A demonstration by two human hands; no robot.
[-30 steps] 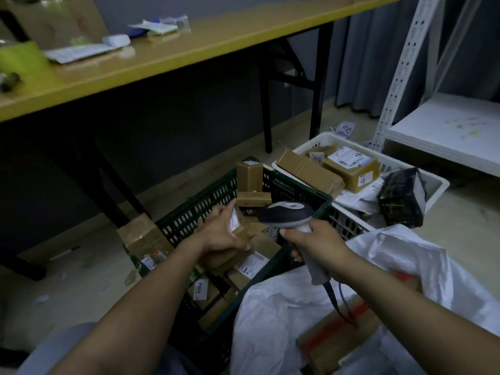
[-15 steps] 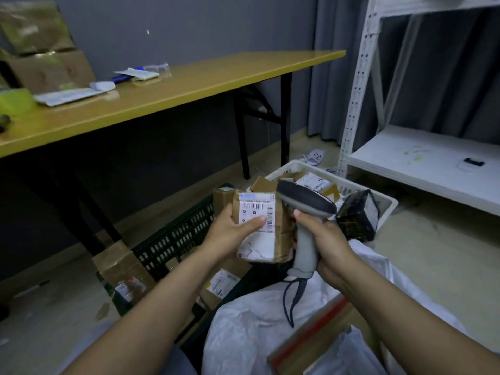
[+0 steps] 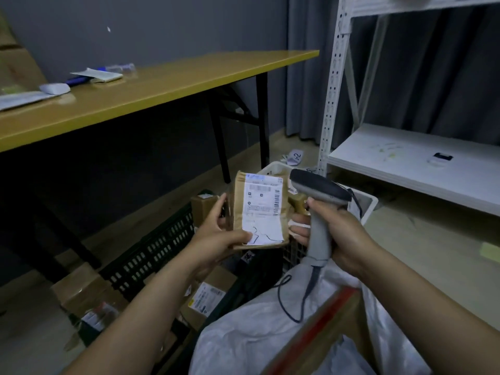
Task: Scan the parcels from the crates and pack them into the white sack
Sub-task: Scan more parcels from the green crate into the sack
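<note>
Dim room, yellow table [image 3: 167, 87] far left; left hand [image 3: 216, 236] grips a labelled parcel [image 3: 259, 212] upright, right hand [image 3: 338, 234] clasps the scanner [image 3: 319, 201] just beside it, over the white sack [image 3: 257, 334]

The parcel [image 3: 259, 212] and scanner [image 3: 322, 185] hide most of the white crate [image 3: 369, 205].

The parcel [image 3: 238, 204] is brown, and its white label [image 3: 263, 212] carries black barcodes and print; the scanner [image 3: 320, 228] is grey with a darker head. The crate [image 3: 157, 253] is dark green with a slotted lattice, the sack [image 3: 251, 331] is white, and the box [image 3: 345, 320] in it is brown with a red stripe. The table [image 3: 176, 85] is yellow.
</note>
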